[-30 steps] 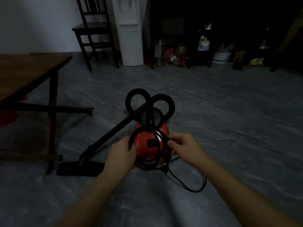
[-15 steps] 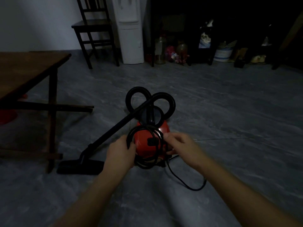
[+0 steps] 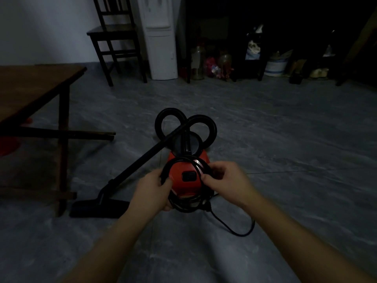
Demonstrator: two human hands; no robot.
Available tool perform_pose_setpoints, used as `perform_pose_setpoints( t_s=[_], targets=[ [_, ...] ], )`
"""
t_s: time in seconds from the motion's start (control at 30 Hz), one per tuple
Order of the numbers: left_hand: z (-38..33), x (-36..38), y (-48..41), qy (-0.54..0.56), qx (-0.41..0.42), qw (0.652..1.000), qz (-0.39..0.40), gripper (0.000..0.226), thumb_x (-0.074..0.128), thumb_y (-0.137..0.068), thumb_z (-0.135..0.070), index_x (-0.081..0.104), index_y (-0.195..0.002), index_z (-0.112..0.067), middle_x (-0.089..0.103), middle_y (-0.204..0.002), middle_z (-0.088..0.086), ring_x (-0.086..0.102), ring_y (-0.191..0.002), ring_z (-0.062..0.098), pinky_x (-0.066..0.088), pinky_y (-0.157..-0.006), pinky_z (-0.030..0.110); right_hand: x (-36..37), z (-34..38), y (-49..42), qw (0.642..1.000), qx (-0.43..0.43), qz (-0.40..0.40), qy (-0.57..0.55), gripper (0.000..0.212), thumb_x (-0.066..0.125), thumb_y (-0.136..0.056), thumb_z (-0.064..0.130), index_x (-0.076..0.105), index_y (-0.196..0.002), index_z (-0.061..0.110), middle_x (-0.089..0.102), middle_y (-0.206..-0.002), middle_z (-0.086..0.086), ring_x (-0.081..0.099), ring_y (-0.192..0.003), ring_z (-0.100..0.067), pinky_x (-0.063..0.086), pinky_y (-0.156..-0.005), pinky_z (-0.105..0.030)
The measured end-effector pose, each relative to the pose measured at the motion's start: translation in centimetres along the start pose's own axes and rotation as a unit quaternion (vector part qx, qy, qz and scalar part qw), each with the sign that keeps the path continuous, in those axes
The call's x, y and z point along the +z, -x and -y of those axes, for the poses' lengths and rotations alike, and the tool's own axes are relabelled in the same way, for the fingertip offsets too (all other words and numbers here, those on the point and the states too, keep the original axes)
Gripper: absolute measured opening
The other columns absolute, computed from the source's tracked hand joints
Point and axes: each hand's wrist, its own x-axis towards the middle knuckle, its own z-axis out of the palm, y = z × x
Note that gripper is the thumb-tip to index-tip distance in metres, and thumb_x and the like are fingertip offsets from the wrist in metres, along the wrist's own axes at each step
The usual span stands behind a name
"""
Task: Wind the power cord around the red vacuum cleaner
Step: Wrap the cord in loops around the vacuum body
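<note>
Power cord (image 3: 184, 160) loops the red vacuum cleaner (image 3: 187, 178) — coil's sides hidden under both hands.

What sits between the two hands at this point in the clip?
In the head view, the red vacuum cleaner sits between the left hand and right hand, with loops of the power cord around it, both hands holding them.

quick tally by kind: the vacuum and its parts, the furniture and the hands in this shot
red vacuum cleaner: 1
power cord: 1
black hose with floor nozzle: 1
wooden table: 1
dark chair: 1
hands: 2, left hand and right hand
total: 7
</note>
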Motion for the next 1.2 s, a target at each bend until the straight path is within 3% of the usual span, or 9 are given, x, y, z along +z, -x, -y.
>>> perform_pose_setpoints(
  t_s=[0.2, 0.37, 0.5, 0.6, 0.7, 0.8, 0.9, 1.07, 1.2],
  targets=[
    [-0.3, 0.1, 0.2, 0.013, -0.005, 1.000, -0.017, 0.016, 0.054, -0.094, -0.009, 0.060, -0.081, -0.014, 0.067, -0.059, 0.012, 0.069, -0.046, 0.027, 0.056, -0.042, 0.034, 0.3, -0.3, 0.1, 0.996, -0.015, 0.012, 0.088, 0.041, 0.063, -0.065, 0.052, 0.074, -0.094, 0.025, 0.076, -0.084, 0.004, 0.073, -0.079, -0.009, 0.061, -0.078, -0.041],
    [-0.9, -0.1, 0.0, 0.023, -0.009, 0.999, 0.030, 0.009, 0.061, -0.094, -0.018, 0.063, -0.090, -0.010, 0.075, -0.069, 0.010, 0.073, -0.057, 0.030, 0.059, -0.048, 0.034, -0.1, -1.1, -0.4, 0.998, -0.003, -0.004, 0.067, 0.026, 0.061, -0.076, 0.042, 0.073, -0.092, 0.026, 0.075, -0.079, 0.001, 0.073, -0.072, -0.017, 0.061, -0.068, -0.050],
    [-1.0, -0.7, -0.3, -0.022, 0.008, 0.998, 0.054, 0.021, 0.074, -0.087, -0.026, 0.060, -0.074, -0.016, 0.069, -0.059, -0.002, 0.074, -0.070, 0.022, 0.060, -0.060, 0.043, -0.7, -1.0, -0.4, 0.997, 0.001, -0.010, 0.081, 0.012, 0.062, -0.091, 0.026, 0.073, -0.097, 0.027, 0.075, -0.083, 0.002, 0.072, -0.074, -0.016, 0.061, -0.071, -0.048],
    [-1.2, -0.9, -0.2, 0.055, -0.007, 0.994, 0.090, 0.011, 0.074, -0.087, -0.020, 0.066, -0.091, -0.014, 0.075, -0.074, 0.001, 0.075, -0.080, 0.023, 0.061, -0.069, 0.046, -1.1, -1.0, -0.5, 0.997, 0.001, -0.006, 0.078, 0.015, 0.060, -0.094, 0.022, 0.073, -0.100, 0.028, 0.076, -0.086, 0.004, 0.072, -0.079, -0.014, 0.061, -0.075, -0.049],
    [-1.3, -1.3, -0.3, 0.092, -0.016, 0.990, 0.109, 0.021, 0.074, -0.086, -0.023, 0.068, -0.105, -0.016, 0.078, -0.089, 0.009, 0.075, -0.089, 0.026, 0.061, -0.077, 0.045, -1.6, -0.9, -0.4, 0.998, 0.002, 0.008, 0.061, 0.017, 0.061, -0.095, 0.019, 0.074, -0.102, 0.026, 0.077, -0.090, 0.004, 0.073, -0.084, -0.012, 0.060, -0.081, -0.048],
    [-1.0, -2.0, -0.9, 0.076, -0.005, 0.990, 0.116, 0.024, 0.076, -0.084, -0.027, 0.070, -0.106, -0.020, 0.078, -0.090, 0.005, 0.074, -0.093, 0.022, 0.061, -0.081, 0.042, -1.6, -0.8, -0.1, 0.995, -0.026, 0.045, 0.088, 0.017, 0.062, -0.093, 0.021, 0.074, -0.103, 0.028, 0.076, -0.094, 0.006, 0.071, -0.090, -0.009, 0.059, -0.085, -0.043],
    [-1.1, -2.4, -0.8, 0.034, 0.010, 0.989, 0.145, 0.022, 0.077, -0.083, -0.024, 0.072, -0.104, -0.020, 0.077, -0.091, 0.007, 0.074, -0.089, 0.017, 0.060, -0.072, 0.028, -1.1, -0.7, 0.0, 0.989, -0.050, 0.075, 0.115, 0.018, 0.063, -0.093, 0.020, 0.074, -0.103, 0.028, 0.073, -0.094, 0.009, 0.068, -0.089, -0.005, 0.056, -0.082, -0.032],
    [-0.9, -2.2, -0.4, -0.053, 0.014, 0.976, 0.212, 0.007, 0.076, -0.085, -0.023, 0.076, -0.092, -0.022, 0.078, -0.080, 0.004, 0.075, -0.082, 0.022, 0.060, -0.076, 0.037, -0.7, 0.1, 0.3, 0.986, -0.067, 0.092, 0.123, 0.023, 0.063, -0.094, 0.019, 0.075, -0.111, 0.030, 0.074, -0.101, 0.014, 0.067, -0.092, 0.003, 0.049, -0.079, -0.012],
    [-0.7, -2.3, -0.6, -0.071, 0.046, 0.982, 0.171, 0.006, 0.072, -0.088, -0.016, 0.077, -0.090, -0.017, 0.078, -0.077, 0.006, 0.075, -0.077, 0.023, 0.060, -0.069, 0.035, -0.7, 0.3, 0.2, 0.992, -0.052, 0.078, 0.088, 0.018, 0.064, -0.093, 0.021, 0.076, -0.103, 0.031, 0.075, -0.095, 0.011, 0.070, -0.090, -0.004, 0.058, -0.085, -0.030]
  ],
)
